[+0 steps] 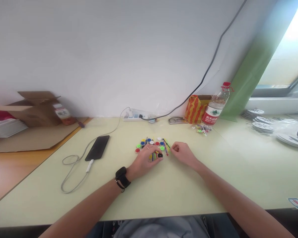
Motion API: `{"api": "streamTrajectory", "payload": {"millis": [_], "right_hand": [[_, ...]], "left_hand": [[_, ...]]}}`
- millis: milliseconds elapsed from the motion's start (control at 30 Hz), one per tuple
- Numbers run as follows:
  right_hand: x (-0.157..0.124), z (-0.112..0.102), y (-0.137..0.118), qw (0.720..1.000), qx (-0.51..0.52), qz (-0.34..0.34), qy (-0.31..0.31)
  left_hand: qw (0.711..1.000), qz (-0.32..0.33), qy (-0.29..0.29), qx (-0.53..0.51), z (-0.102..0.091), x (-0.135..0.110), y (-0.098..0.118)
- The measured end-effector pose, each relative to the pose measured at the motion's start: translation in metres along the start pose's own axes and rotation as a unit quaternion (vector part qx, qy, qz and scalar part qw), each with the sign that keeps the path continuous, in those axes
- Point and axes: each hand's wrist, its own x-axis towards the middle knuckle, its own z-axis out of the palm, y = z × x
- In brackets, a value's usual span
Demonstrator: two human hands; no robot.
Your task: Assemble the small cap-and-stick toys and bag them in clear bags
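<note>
On the table lies a cluster of small round caps in white, blue, red, green and black, with thin coloured sticks among them. My left hand [146,157] reaches over the near side of this cluster and hides part of it. Its thumb and index finger close around a black round cap [160,155]. Just right of the cluster, my right hand [182,152] rests with curled fingers, their tips pinched together beside the thin coloured sticks [165,147]. Whatever those fingertips hold, if anything, is too small to make out.
A black phone [97,148] with a white cable lies left. Along the wall are a power strip [135,115], a striped bag [196,109], a large plastic bottle [216,107] and a small bag of parts [202,130]. Stacked white discs [262,127] stand right; a cardboard box [39,110] stands left.
</note>
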Motion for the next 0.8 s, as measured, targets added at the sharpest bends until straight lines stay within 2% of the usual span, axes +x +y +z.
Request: {"api": "streamTrajectory", "payload": {"millis": [133, 300, 400, 500, 667, 800], "right_hand": [[0.000, -0.006, -0.001, 0.998, 0.050, 0.004, 0.026], [-0.001, -0.012, -0.009, 0.975, 0.216, 0.026, 0.034], [-0.001, -0.016, -0.012, 0.967, 0.253, 0.026, 0.006], [-0.001, -0.020, -0.015, 0.955, 0.294, 0.016, -0.015], [-0.005, -0.022, -0.021, 0.936, 0.345, -0.006, -0.074], [-0.010, -0.021, -0.027, 0.937, 0.319, -0.036, -0.139]], "left_hand": [[0.998, -0.011, 0.034, -0.044, 0.001, 0.002, -0.006], [0.977, -0.097, 0.041, -0.186, 0.005, 0.005, -0.014], [0.950, -0.152, 0.047, -0.267, 0.005, 0.007, -0.016], [0.927, -0.179, 0.051, -0.327, 0.002, 0.008, -0.016], [0.916, -0.193, 0.061, -0.345, -0.002, 0.008, -0.017], [0.914, -0.180, 0.050, -0.360, -0.001, 0.008, -0.016]]}}
